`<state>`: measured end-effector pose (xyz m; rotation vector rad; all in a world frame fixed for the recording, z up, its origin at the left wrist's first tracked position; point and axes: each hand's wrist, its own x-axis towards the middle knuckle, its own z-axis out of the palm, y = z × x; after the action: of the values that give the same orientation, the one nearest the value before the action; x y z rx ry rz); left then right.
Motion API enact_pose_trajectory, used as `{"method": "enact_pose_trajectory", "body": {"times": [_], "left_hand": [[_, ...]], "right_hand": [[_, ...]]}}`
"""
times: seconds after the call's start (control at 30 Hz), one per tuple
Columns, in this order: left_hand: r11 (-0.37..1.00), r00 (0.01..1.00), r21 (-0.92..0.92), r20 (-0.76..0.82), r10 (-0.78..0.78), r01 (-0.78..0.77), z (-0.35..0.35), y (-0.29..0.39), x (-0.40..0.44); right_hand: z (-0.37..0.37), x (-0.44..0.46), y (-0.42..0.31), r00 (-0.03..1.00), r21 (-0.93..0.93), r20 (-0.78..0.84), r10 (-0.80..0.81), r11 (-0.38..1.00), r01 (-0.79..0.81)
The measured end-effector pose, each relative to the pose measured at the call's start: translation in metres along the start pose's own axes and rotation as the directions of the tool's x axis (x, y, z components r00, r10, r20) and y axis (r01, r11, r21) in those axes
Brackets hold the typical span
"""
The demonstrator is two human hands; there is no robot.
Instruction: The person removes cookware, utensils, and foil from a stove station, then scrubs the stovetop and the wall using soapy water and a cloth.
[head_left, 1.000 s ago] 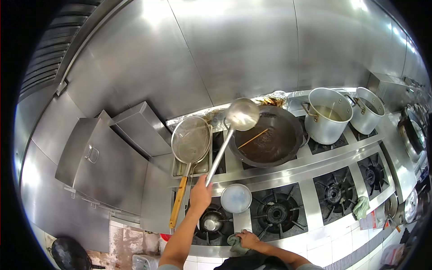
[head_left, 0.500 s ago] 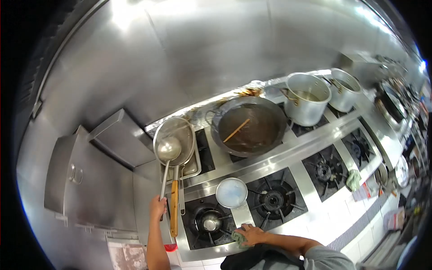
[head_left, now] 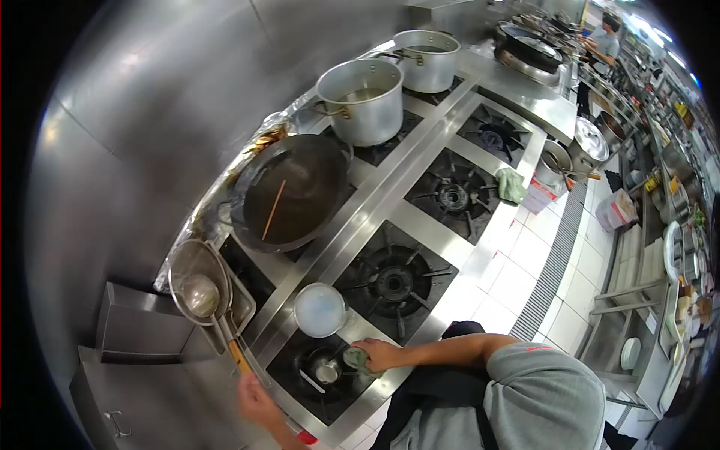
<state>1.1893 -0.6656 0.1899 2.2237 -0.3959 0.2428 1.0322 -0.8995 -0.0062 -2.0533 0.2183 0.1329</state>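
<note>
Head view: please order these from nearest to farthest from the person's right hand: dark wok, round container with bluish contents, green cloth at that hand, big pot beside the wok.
1. Green cloth, touching the right hand.
2. Round container, up and left.
3. Dark wok, farther up-left.
4. Big pot, beyond, right of the wok.

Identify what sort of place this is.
Most likely a commercial kitchen: a long steel stove with many burners, a wide wok on it, and two big metal pots behind.
</note>
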Motion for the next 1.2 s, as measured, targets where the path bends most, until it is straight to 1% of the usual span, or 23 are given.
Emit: {"method": "enact_pose_trajectory", "body": {"times": [0.03,0.1,0.13,0.17,0.2,0.23,0.27,0.3,0.37,0.43,0.5,0.53,0.57,0.6,0.63,0.67,0.7,0.77,0.8,0.83,0.9,0.97,1.2], "left_hand": [[0.985,0.988,-0.166,0.153,-0.021,0.047,0.025,0.011,-0.026],[0.985,0.95,-0.149,0.311,-0.037,0.088,0.082,0.049,-0.075],[0.953,0.953,-0.228,0.273,-0.133,0.198,0.112,0.052,-0.101],[0.904,0.943,-0.309,0.241,-0.227,0.297,0.138,0.047,-0.121],[0.906,0.945,-0.307,0.244,-0.219,0.29,0.155,0.044,-0.137],[0.531,0.817,-0.624,0.382,-0.432,0.573,0.168,0.04,-0.154],[-0.018,0.632,-0.742,0.583,-0.511,0.67,0.183,0.038,-0.168],[-0.018,0.634,-0.746,0.579,-0.513,0.666,0.198,0.033,-0.18],[0.019,0.634,-0.663,0.707,-0.313,0.748,0.221,0.032,-0.195],[0.082,0.642,-0.672,0.656,-0.396,0.736,0.247,0.068,-0.196],[0.053,0.607,-0.704,0.569,-0.555,0.708,0.264,0.053,-0.203],[-0.078,0.606,-0.774,0.549,-0.575,0.628,0.27,0.051,-0.207],[-0.074,0.601,-0.773,0.547,-0.583,0.631,0.273,0.064,-0.206],[0.138,0.642,-0.776,0.391,-0.659,0.615,0.275,0.085,-0.201],[0.343,0.681,-0.734,0.217,-0.699,0.587,0.277,0.101,-0.198],[0.362,0.694,-0.754,0.169,-0.7,0.548,0.272,0.105,-0.198],[0.368,0.689,-0.757,0.146,-0.71,0.54,0.268,0.1,-0.199],[0.77,0.727,-0.36,-0.279,-0.627,0.527,0.262,0.086,-0.209],[0.86,0.791,-0.104,-0.349,-0.502,0.5,0.26,0.1,-0.214],[0.859,0.784,-0.098,-0.366,-0.501,0.503,0.262,0.091,-0.224],[0.966,0.979,0.159,-0.058,-0.197,0.204,0.269,0.044,-0.249],[0.73,0.763,-0.222,0.192,-0.617,0.646,0.297,0.063,-0.258],[0.787,0.793,-0.118,0.164,-0.586,0.606,0.322,0.056,-0.269]], "right_hand": [[-0.013,-0.001,-0.008,0.996,0.109,0.021,0.082,0.991,-0.084],[-0.035,-0.005,-0.018,0.987,0.349,0.067,0.143,0.924,-0.158],[-0.029,-0.001,-0.009,0.988,0.355,0.061,0.144,0.922,-0.156],[-0.013,0.007,0.01,0.986,0.712,0.138,0.093,0.682,-0.164],[-0.009,0.01,0.024,0.982,0.932,0.187,0.009,0.314,-0.181],[-0.027,0.006,0.025,0.983,0.934,0.182,0.007,0.311,-0.175],[-0.053,-0.003,0.018,0.963,0.762,0.266,-0.049,0.623,-0.179],[-0.088,-0.017,0.007,0.928,0.496,0.366,-0.072,0.859,-0.129],[-0.142,-0.045,0.003,0.921,0.371,0.374,-0.111,0.928,-0.038],[-0.174,-0.059,0.033,0.943,0.044,0.124,-0.309,0.951,0.306],[-0.221,-0.064,0.078,0.916,-0.032,-0.158,-0.37,0.929,0.369],[-0.263,-0.073,0.093,0.933,-0.06,-0.208,-0.293,0.956,0.287],[-0.295,-0.076,0.12,0.939,-0.028,-0.273,-0.207,0.978,0.207],[-0.337,-0.089,0.138,0.959,0.001,-0.283,-0.03,1.0,0.031],[-0.347,-0.091,0.189,0.855,-0.088,-0.518,0.032,0.992,-0.091],[-0.384,-0.1,0.225,0.834,-0.272,-0.545,-0.086,0.959,-0.078],[-0.413,-0.111,0.252,0.717,-0.385,-0.69,-0.102,0.891,-0.243],[-0.471,-0.134,0.283,0.636,-0.321,-0.759,0.14,0.77,-0.552],[-0.491,-0.142,0.298,0.61,-0.377,-0.781,0.134,0.677,-0.632],[-0.51,-0.149,0.311,0.583,-0.426,-0.804,0.116,0.572,-0.701],[-0.534,-0.152,0.332,0.636,-0.328,-0.693,0.34,0.636,-0.698],[-0.534,-0.145,0.351,0.661,-0.264,-0.64,0.393,0.694,-0.669],[-0.504,-0.135,0.365,0.525,-0.23,-0.829,0.192,0.738,-0.634]]}}
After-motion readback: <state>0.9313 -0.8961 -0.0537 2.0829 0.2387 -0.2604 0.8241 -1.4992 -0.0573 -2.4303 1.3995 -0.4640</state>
